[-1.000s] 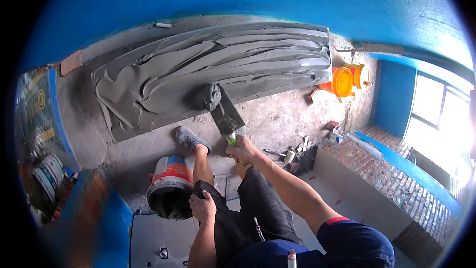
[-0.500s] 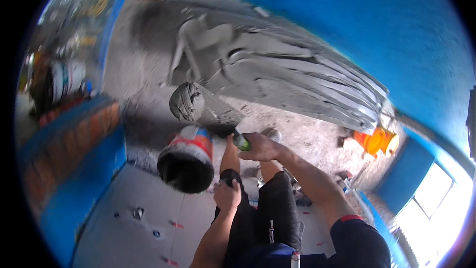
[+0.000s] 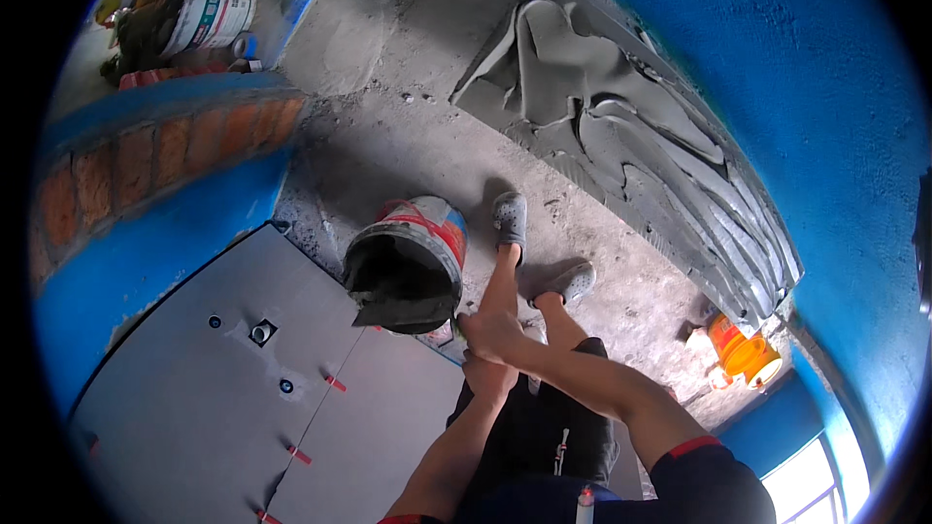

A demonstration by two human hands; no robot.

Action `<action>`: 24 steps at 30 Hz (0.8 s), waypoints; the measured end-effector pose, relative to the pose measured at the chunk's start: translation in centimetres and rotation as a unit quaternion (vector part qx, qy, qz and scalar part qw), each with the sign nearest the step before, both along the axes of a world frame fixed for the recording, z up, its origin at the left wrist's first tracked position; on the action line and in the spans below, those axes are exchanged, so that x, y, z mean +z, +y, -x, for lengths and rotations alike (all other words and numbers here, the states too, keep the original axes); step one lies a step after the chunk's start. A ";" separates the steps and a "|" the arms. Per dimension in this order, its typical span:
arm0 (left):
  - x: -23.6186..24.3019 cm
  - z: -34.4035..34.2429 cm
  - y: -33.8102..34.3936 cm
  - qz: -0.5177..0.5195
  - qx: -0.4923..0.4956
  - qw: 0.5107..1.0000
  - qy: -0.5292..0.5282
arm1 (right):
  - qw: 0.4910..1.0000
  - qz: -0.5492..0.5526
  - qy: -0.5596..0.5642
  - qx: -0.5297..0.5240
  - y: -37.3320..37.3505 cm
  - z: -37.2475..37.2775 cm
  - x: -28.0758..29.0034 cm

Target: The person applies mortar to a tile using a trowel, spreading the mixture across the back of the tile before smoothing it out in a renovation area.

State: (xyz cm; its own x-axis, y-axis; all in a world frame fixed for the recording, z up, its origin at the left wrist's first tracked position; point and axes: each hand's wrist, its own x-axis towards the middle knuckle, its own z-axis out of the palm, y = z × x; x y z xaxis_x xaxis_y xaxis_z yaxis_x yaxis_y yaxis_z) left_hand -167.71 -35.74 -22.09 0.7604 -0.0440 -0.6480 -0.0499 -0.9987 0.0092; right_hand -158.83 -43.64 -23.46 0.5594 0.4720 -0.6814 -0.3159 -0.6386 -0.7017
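Observation:
My right hand (image 3: 491, 335) is closed around the green handle of a trowel, mostly covered by the fingers. The trowel's flat grey blade (image 3: 403, 317) lies at the near lip of a white, red and blue bucket (image 3: 449, 229). Grey mortar coats the bucket's dark inside, which is partly in shadow. Just below the right hand, my left hand (image 3: 489, 378) is curled up against it or very close. What the left fingers hold, if anything, is hidden.
A long board or slab (image 3: 573, 170) spread with ridged grey mortar lies along the blue wall (image 3: 815, 87). Large grey tiles (image 3: 233, 378) with red clips lie at the lower left. A brick ledge (image 3: 165, 150) stands left, an orange bucket (image 3: 743, 354) right.
The trowel, earlier carrying a lump of mortar beyond the bucket, is now at the bucket's mouth, with no lump showing on it. My left hand has moved up to the right hand. The view has turned.

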 end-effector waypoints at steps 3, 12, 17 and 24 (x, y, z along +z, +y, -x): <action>-0.8 0.1 -0.1 0.021 -0.039 0.999 -0.001 | 0.998 -0.001 -0.036 0.044 -1.9 0.4 0.6; 1.7 -4.4 -2.2 -0.037 0.089 0.994 0.056 | 0.943 0.077 0.004 -0.325 -11.7 -8.6 3.6; 1.7 -6.4 -2.4 -0.029 0.050 0.996 0.067 | 0.838 -0.015 0.028 -0.545 -16.2 -20.1 1.8; 1.6 -8.7 -2.4 -0.051 0.009 0.995 0.082 | 0.794 0.018 0.083 -0.602 -21.2 -22.9 1.0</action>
